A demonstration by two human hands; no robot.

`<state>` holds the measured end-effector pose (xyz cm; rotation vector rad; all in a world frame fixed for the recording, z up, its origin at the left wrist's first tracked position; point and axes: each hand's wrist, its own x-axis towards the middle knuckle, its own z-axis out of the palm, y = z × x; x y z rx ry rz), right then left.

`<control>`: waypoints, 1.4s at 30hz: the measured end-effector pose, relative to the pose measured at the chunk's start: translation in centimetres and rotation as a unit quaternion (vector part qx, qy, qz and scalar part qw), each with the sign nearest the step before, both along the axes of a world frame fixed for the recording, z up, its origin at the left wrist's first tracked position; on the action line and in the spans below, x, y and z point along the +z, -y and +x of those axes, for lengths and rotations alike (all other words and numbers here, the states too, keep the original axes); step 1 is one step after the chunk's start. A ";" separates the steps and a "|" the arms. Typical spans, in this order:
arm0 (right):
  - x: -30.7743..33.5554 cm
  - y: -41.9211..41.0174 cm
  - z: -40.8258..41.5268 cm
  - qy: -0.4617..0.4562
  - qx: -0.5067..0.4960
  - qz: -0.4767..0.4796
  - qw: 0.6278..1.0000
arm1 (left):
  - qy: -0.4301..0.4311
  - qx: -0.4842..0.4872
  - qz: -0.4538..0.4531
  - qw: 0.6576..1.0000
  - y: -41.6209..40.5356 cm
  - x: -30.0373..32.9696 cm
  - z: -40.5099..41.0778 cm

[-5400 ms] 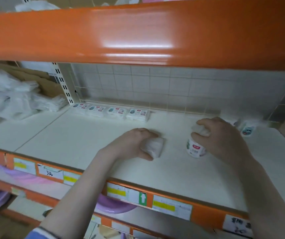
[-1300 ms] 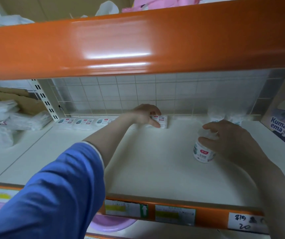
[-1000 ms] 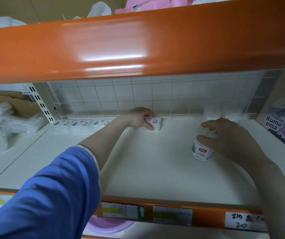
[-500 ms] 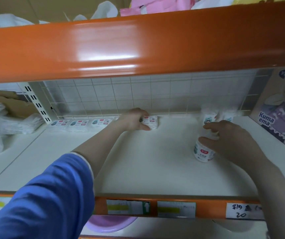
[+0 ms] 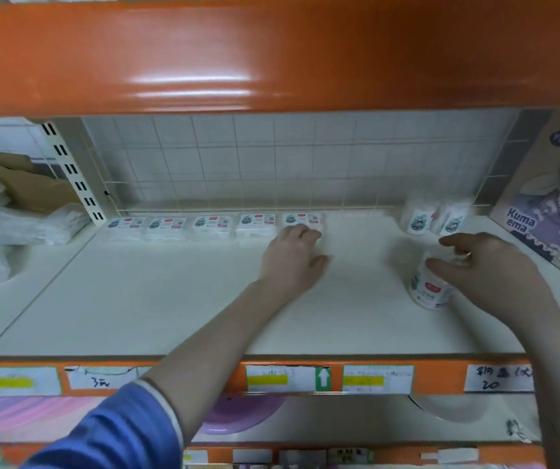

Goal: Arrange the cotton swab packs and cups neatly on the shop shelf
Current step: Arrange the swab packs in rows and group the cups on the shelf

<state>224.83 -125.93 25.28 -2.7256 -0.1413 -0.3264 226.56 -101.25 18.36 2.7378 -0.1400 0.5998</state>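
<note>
Several flat cotton swab packs point(image 5: 211, 225) lie in a row along the back of the white shelf point(image 5: 157, 299). My left hand point(image 5: 292, 258) sits just in front of the rightmost pack point(image 5: 302, 219), fingertips at its front edge, not gripping it. My right hand point(image 5: 485, 275) grips the top of a round cotton swab cup point(image 5: 425, 292) standing mid-right on the shelf. Two more cups point(image 5: 419, 220) point(image 5: 451, 222) stand side by side at the back right.
A wire grid point(image 5: 272, 170) backs the shelf, and an orange beam point(image 5: 272, 55) hangs low overhead. A printed box point(image 5: 542, 211) leans at the right. White plastic bags point(image 5: 8, 228) pile at the left. Price labels point(image 5: 376, 379) line the front edge; purple basins point(image 5: 238, 414) sit below.
My left hand carried a pack to the back, set it at the right end of the row and has now drawn back a little. My right hand stays on the cup.
</note>
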 end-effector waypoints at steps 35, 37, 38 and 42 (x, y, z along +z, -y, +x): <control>2.4 13.8 13.0 -0.036 0.137 -0.033 0.989 | -0.108 0.150 -0.010 0.983 17.6 -1.3 2.8; 2.5 13.9 14.1 -0.056 0.133 -0.054 0.988 | -0.102 0.151 -0.002 0.983 17.6 -1.4 2.8; 2.5 13.9 14.7 -0.065 0.132 -0.063 0.987 | -0.099 0.151 0.002 0.984 17.6 -1.4 2.9; 2.9 13.5 16.3 -0.095 0.138 -0.076 0.983 | -0.098 0.152 0.015 0.983 17.4 -1.5 3.0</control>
